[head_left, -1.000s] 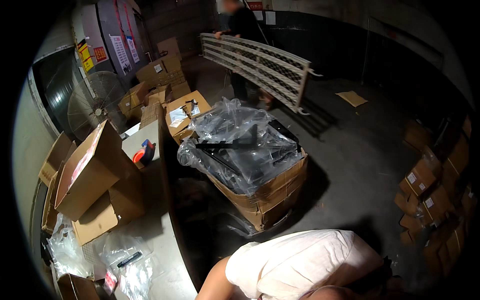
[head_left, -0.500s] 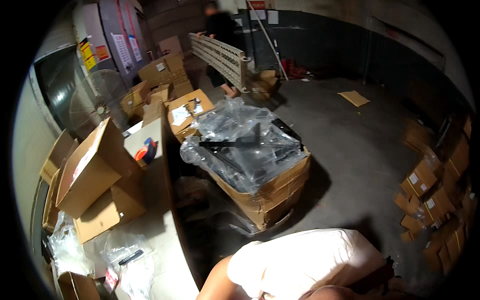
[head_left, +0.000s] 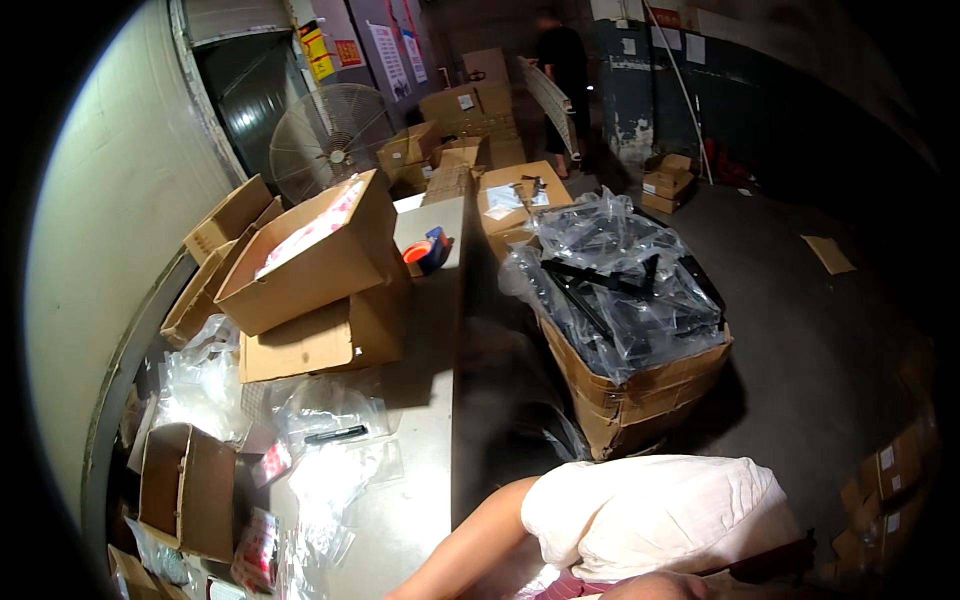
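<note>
Neither of my hands shows. A bare arm (head_left: 478, 541) with a white sleeve (head_left: 650, 512) comes in at the lower edge and runs off the picture, so its hand is hidden. Beside it lies a pale worktable (head_left: 422, 470). On the table are clear plastic bags (head_left: 330, 478) and a short black part (head_left: 336, 435). Farther up stands a tilted open cardboard box (head_left: 320, 262) with pink-and-white packaging inside, resting on another box (head_left: 300, 352). A tape dispenser (head_left: 428, 252) with an orange roll sits near the table's far edge.
Right of the table, a big carton (head_left: 640, 400) overflows with plastic-wrapped black parts (head_left: 610, 280). A large fan (head_left: 335, 150) and stacked boxes (head_left: 470, 105) stand behind. A person (head_left: 563, 70) carries a pale slatted panel (head_left: 548, 100). More boxes (head_left: 890, 470) lie at right.
My view has swung left, so the table and boxes sit farther right in the picture. More of the bare arm shows. The person with the panel has moved farther off.
</note>
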